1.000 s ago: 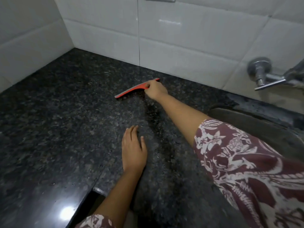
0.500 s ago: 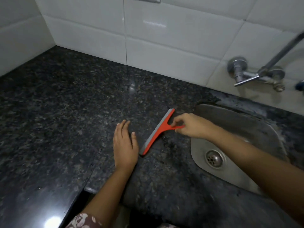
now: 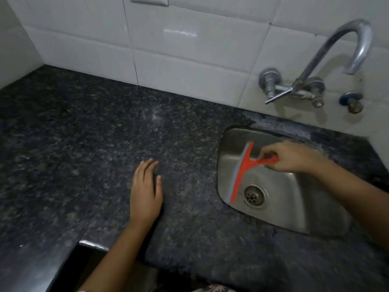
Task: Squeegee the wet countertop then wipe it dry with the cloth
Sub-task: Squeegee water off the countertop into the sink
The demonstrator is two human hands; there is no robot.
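1. Head view: dark speckled granite desk, white tiled wall along the back edge, steel sink sunk into the right part.
2. Right hand over the sink bowl, fingers clamped on the handle of the red squeegee.
3. Squeegee held over the left half of the bowl, blade edge running back to front, lower tip near the drain. Contact with the sink: cannot tell.
4. Left hand flat on the desk near the front edge, left of the sink, fingers together, holding nothing.
5. Chrome tap on the wall behind the sink.
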